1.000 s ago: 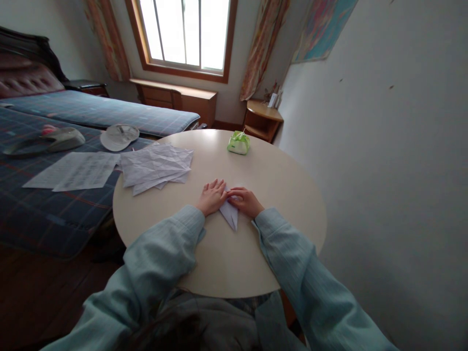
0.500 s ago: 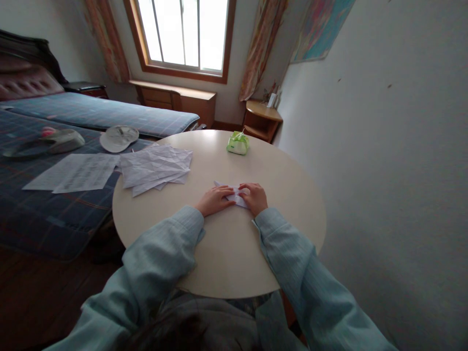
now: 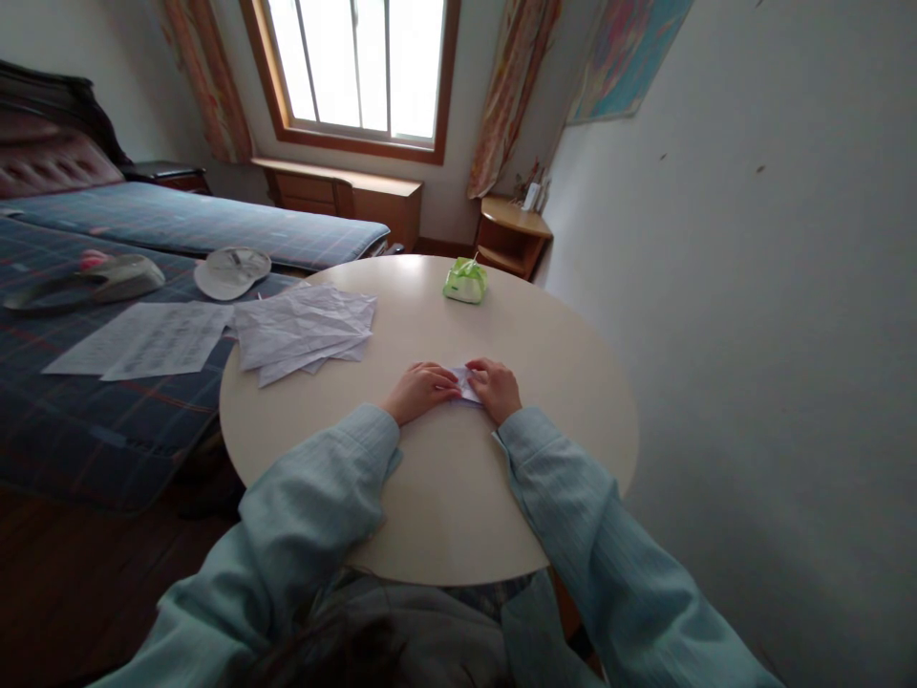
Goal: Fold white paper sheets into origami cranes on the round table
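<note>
A small piece of folded white paper (image 3: 464, 385) lies on the round cream table (image 3: 458, 497), between my two hands. My left hand (image 3: 421, 392) grips its left side, fingers bent over the paper. On the other side, my right hand (image 3: 497, 387) pinches the right part with thumb and fingertips. My fingers and palms cover much of the paper, so its full shape is hidden.
Creased white sheets (image 3: 305, 330) are piled at the table's left edge. Printed pages (image 3: 164, 336), a pale cap (image 3: 233, 272) and a bag (image 3: 125, 277) lie on the bed. A green tissue pack (image 3: 465, 280) stands toward the far edge. A wall (image 3: 752, 334) rises at right.
The pointed paper tip that stuck out beyond my left fingers no longer shows; the paper looks smaller and flatter. Both hands have barely moved.
</note>
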{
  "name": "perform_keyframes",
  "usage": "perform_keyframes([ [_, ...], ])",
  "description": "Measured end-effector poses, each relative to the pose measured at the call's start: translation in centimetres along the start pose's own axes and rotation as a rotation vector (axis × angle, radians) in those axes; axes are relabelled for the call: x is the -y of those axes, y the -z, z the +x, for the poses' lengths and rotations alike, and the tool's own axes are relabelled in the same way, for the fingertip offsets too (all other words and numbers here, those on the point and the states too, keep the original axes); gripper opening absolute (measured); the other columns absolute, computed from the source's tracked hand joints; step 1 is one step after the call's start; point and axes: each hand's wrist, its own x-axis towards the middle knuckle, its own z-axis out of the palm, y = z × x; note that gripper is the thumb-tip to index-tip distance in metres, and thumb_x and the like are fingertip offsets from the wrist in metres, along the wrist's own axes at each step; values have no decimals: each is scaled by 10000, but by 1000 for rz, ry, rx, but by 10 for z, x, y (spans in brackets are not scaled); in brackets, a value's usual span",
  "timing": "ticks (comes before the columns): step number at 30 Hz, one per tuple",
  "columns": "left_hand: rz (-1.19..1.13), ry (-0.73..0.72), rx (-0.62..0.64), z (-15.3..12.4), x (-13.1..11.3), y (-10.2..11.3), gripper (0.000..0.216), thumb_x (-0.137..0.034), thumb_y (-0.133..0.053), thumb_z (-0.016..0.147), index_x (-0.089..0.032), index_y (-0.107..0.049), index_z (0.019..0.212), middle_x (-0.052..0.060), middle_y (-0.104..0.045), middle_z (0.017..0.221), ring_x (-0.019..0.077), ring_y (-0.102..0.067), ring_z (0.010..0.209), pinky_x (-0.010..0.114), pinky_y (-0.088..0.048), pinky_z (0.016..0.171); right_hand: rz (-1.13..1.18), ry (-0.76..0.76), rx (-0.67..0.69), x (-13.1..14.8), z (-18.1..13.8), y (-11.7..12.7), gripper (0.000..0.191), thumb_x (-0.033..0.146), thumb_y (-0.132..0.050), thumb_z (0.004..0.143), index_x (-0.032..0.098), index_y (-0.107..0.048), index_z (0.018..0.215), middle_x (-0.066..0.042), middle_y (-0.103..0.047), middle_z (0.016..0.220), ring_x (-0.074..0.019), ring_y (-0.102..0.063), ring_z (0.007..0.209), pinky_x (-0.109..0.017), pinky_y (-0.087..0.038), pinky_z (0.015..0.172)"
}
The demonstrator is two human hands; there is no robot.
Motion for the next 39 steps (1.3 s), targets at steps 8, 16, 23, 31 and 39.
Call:
perform_keyframes([
  [8, -58, 18, -39, -1, -5, 0, 183, -332, -532, 776, -199, -656, 750, 16, -648, 823, 136, -547, 805, 256, -423, 760, 240, 135, 10, 5, -1, -4, 179, 125, -512, 686, 183, -606, 827, 1, -641, 736, -113, -585, 683, -257, -463, 700],
  [16, -44, 54, -55, -1, -4, -2, 110, -263, -536, 770, -196, -621, 795, 4, -625, 788, 133, -539, 788, 254, -427, 748, 256, 97, 90, 8, -3, -3, 163, 156, -522, 715, 195, -617, 842, 6, -663, 710, -110, -601, 654, -241, -470, 654],
  [23, -67, 28, -1, -1, -5, 4, 96, -279, -598, 716, -217, -652, 765, 2, -638, 851, 143, -544, 857, 270, -415, 824, 243, 75, 91, 3, -1, -5, 182, 127, -531, 682, 187, -615, 832, -1, -649, 739, -111, -593, 683, -240, -472, 660],
  [31, -48, -30, 2, -2, -3, 3, 135, -289, -598, 725, -210, -670, 807, 23, -642, 871, 147, -543, 867, 262, -427, 813, 128, 53, 121, 3, 0, -3, 210, 175, -583, 657, 157, -604, 866, -22, -589, 752, -109, -531, 653, -247, -451, 659],
  [39, 26, -78, 15, -2, -6, 3, 213, -306, -480, 815, -206, -667, 840, 30, -647, 879, 134, -555, 839, 249, -436, 779, 183, 40, 121, 4, 1, -1, 285, 186, -610, 648, 161, -586, 931, -3, -589, 714, -100, -512, 613, -232, -436, 631],
])
